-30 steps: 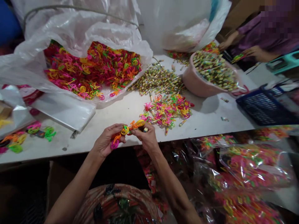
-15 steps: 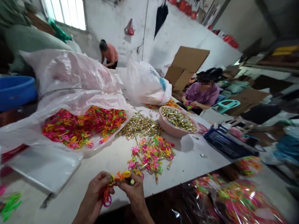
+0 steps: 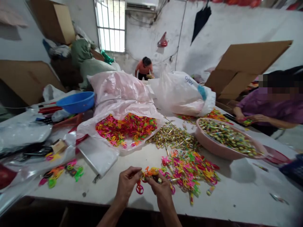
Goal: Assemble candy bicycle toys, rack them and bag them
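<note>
Above the near edge of the table, my left hand [image 3: 127, 184] pinches small bright plastic toy pieces [image 3: 151, 171], orange and yellow, with a magenta wheel-like ring [image 3: 139, 189] hanging below. My right hand [image 3: 163, 190] is closed on the other end of the same pieces, fingers bent. A small pale tube end shows by its fingers, partly hidden. Just beyond my right hand lies a mixed heap of coloured toy pieces [image 3: 189, 168] with small tubes among them. Behind that heap spreads a pile of small clear tubes with yellowish filling [image 3: 175, 135].
A pink basin [image 3: 210, 146] full of tubes stands right. An open plastic bag [image 3: 118, 85] spills coloured pieces. Flat clear bags [image 3: 99, 156] and loose pieces [image 3: 55, 173] lie left, with a blue basin [image 3: 77, 102] behind. Co-workers are at right [image 3: 272, 107] and back [image 3: 144, 67].
My view has swung left, so the table and both co-workers appear further right. My hands stay close together on the same toy pieces.
</note>
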`<act>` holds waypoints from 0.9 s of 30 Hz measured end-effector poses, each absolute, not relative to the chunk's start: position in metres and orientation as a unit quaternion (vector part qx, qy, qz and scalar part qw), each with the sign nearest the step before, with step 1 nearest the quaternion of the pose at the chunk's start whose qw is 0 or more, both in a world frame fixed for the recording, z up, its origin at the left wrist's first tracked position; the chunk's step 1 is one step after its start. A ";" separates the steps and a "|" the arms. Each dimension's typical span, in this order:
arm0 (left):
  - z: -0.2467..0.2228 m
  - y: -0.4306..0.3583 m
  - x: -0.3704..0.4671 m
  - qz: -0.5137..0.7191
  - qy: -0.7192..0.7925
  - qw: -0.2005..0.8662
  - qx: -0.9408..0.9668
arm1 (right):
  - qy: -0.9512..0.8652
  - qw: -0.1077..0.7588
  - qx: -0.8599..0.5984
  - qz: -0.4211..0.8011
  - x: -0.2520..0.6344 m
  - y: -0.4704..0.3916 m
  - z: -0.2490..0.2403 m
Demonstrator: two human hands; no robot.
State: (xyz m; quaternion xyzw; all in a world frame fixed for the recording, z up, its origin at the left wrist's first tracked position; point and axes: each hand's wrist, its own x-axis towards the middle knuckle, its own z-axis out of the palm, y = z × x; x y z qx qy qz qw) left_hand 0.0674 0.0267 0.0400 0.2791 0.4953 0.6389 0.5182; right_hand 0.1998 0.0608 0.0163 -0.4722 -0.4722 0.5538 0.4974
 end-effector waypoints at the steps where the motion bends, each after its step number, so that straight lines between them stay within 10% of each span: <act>1: 0.041 0.026 0.065 0.639 0.490 0.513 0.296 | -0.483 0.496 -0.472 0.546 0.199 0.061 0.020; 27: 0.039 0.015 0.033 0.549 0.526 0.573 0.307 | -0.418 0.405 -0.519 0.626 0.187 0.048 0.040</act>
